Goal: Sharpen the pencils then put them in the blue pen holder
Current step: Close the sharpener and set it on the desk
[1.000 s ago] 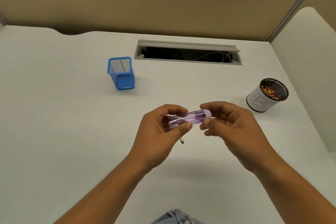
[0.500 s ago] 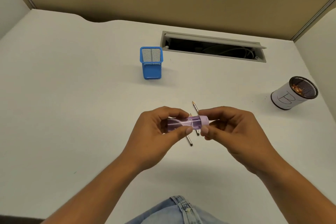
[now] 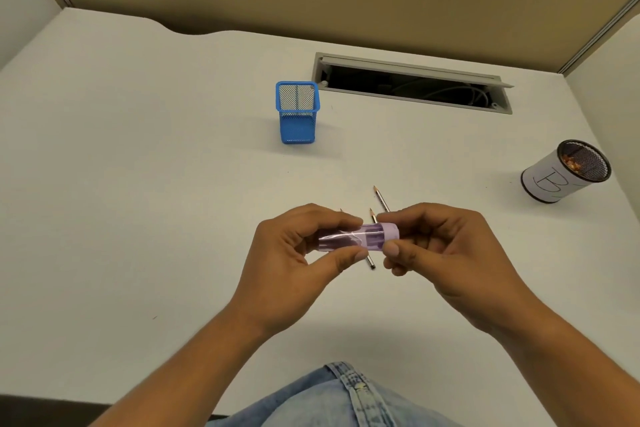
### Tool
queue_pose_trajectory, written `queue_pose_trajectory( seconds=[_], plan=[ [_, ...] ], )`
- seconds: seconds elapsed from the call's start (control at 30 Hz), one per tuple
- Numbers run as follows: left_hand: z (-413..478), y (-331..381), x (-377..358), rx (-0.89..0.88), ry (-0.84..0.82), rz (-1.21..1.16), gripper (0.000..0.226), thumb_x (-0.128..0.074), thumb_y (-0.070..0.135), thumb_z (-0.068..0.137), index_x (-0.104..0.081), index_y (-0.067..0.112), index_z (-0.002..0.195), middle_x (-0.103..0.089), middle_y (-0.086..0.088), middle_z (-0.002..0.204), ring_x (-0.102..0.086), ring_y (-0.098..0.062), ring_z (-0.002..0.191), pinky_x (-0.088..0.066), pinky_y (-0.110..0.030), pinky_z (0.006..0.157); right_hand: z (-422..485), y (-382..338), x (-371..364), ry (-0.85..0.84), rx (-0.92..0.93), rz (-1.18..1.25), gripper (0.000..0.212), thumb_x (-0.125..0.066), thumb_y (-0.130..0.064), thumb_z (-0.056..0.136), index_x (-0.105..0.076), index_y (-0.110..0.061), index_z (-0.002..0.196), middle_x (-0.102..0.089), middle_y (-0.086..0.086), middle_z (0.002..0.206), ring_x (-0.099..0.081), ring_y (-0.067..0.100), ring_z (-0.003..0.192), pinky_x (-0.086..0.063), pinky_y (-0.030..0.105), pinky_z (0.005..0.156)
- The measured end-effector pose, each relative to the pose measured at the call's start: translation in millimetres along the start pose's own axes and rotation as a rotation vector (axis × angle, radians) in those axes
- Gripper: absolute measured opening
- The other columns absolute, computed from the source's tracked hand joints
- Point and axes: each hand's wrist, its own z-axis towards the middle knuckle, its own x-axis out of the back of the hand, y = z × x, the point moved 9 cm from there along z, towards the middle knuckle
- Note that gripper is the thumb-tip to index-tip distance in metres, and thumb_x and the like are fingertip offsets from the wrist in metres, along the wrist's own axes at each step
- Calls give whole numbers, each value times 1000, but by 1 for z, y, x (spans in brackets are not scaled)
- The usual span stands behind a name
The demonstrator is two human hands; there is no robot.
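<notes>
A see-through purple sharpener (image 3: 360, 237) with a pale lilac cap lies sideways between both hands above the white desk (image 3: 138, 218). My left hand (image 3: 294, 260) grips its clear barrel; my right hand (image 3: 446, 253) pinches the cap end. Under the hands lie pencils (image 3: 381, 199), points aimed away from me, largely hidden; one blunt end (image 3: 371, 263) pokes out below the sharpener. The blue mesh pen holder (image 3: 297, 113) stands upright farther back, left of centre, apart from both hands.
A black mesh cup (image 3: 568, 172) wrapped in white paper, with shavings inside, stands at the right. A cable slot (image 3: 412, 83) opens in the desk behind the holder. Beige partition walls close the back and right. Denim shows at the near edge.
The view has shifted, so the holder and cup now sit farther right in the picture and pencil points show beyond the hands. Both hands keep the same hold on the sharpener.
</notes>
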Motion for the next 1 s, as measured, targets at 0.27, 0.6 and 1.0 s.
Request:
queue_pose_trajectory(
  seconds=[0.27,0.6,1.0],
  plan=[
    [4,-4,3,1,19,61,24,-80,23,72,-75,23,95,-75,10,92,-71,-12,89,-56,-18,77,8,6,-3,-22,10,-110,24,-76,5,76,-74,-6,97,-76,6,76,-65,15,58,-55,23,58],
    [6,-71,-19,99,-70,585,35,-76,35,81,-64,33,113,-69,13,107,-59,-8,98,-50,-26,87,33,70,2,-59,76,-685,26,-81,-20,77,-73,-29,100,-72,-17,93,-66,4,84,-56,20,72],
    [21,-138,-23,93,-73,740,46,-79,29,76,-59,27,117,-73,13,101,-60,-15,103,-38,-29,99,70,124,-23,-152,169,-1116,28,-65,-42,86,-72,-28,109,-61,-3,95,-58,19,93,-49,32,73]
  ],
)
